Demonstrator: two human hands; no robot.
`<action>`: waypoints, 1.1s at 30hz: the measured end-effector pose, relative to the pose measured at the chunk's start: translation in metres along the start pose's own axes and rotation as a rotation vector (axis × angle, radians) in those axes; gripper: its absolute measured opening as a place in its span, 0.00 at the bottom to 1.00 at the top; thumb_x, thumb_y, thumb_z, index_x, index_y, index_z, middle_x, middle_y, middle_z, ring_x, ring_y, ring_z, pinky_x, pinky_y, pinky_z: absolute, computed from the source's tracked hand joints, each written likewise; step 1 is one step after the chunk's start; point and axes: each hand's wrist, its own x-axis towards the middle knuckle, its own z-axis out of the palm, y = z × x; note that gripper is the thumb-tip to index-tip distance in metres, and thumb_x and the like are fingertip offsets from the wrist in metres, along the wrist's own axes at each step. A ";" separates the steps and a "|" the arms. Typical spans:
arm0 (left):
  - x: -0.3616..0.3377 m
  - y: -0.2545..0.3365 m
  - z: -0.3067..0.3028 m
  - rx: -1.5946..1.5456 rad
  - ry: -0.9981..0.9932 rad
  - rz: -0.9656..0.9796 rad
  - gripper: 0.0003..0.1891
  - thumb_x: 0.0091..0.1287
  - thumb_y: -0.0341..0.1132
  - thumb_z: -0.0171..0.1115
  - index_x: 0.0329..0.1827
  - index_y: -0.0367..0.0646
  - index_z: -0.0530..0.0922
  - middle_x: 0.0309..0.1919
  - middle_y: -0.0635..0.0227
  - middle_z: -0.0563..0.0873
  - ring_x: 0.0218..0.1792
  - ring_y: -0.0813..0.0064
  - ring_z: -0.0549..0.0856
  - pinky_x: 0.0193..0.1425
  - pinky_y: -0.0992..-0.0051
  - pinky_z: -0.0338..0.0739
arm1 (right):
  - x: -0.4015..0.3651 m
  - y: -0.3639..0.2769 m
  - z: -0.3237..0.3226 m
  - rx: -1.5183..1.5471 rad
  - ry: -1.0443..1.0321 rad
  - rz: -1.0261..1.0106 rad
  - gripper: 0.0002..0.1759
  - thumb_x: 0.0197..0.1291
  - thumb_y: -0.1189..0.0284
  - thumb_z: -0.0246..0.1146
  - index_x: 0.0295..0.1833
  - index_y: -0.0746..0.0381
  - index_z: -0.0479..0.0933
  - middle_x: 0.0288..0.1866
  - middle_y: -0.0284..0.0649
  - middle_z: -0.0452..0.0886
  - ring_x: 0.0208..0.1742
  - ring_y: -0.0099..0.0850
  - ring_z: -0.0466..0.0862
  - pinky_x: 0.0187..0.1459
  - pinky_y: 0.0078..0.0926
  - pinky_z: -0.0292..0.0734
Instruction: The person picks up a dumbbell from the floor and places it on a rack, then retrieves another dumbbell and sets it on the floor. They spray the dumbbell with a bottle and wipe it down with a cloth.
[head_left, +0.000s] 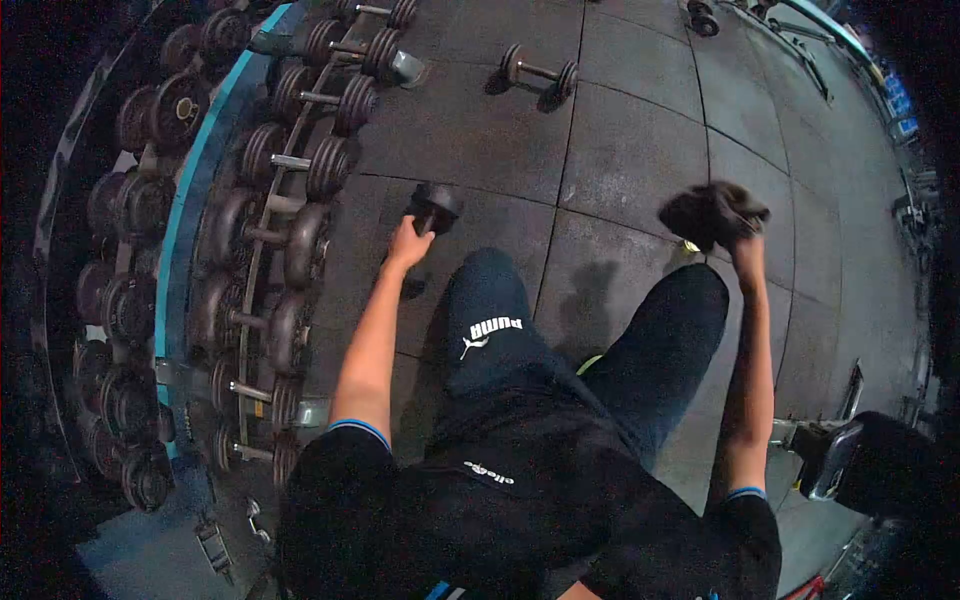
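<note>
My left hand [408,243] is wrapped round the handle of a small black dumbbell [437,203], held out in front of my left knee near the rack. One end of the dumbbell shows past my fingers; the other end is mostly hidden by the hand. Out to the right, beyond my right knee, my right hand [746,246] grips a bunched dark cloth [712,214]. The cloth is slightly blurred and covers most of the fingers.
Along my left runs a dumbbell rack [200,165] with a blue rail and several dumbbells on its tiers. A loose dumbbell [538,70] lies on the dark tiled floor [640,150] ahead. A black padded bench [895,465] stands at the right.
</note>
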 end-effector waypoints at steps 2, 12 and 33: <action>0.008 -0.006 0.006 0.150 -0.050 -0.055 0.38 0.63 0.45 0.72 0.71 0.32 0.67 0.63 0.41 0.80 0.64 0.43 0.79 0.69 0.54 0.73 | -0.046 0.017 -0.034 0.107 0.100 0.116 0.18 0.66 0.73 0.61 0.60 0.66 0.79 0.46 0.48 0.87 0.47 0.27 0.84 0.47 0.29 0.79; 0.049 -0.027 0.063 0.227 -0.184 -0.263 0.34 0.65 0.47 0.69 0.65 0.28 0.72 0.58 0.38 0.82 0.61 0.41 0.81 0.66 0.53 0.76 | -0.356 0.232 -0.027 0.389 0.093 0.853 0.23 0.68 0.64 0.62 0.62 0.69 0.78 0.56 0.47 0.85 0.50 0.38 0.85 0.54 0.39 0.78; 0.120 0.125 0.061 0.195 -0.298 0.246 0.19 0.58 0.37 0.68 0.49 0.34 0.83 0.47 0.43 0.87 0.53 0.44 0.86 0.56 0.59 0.78 | -0.511 0.096 0.009 -0.476 -0.108 1.131 0.19 0.60 0.64 0.68 0.53 0.65 0.83 0.43 0.51 0.88 0.43 0.43 0.89 0.48 0.39 0.82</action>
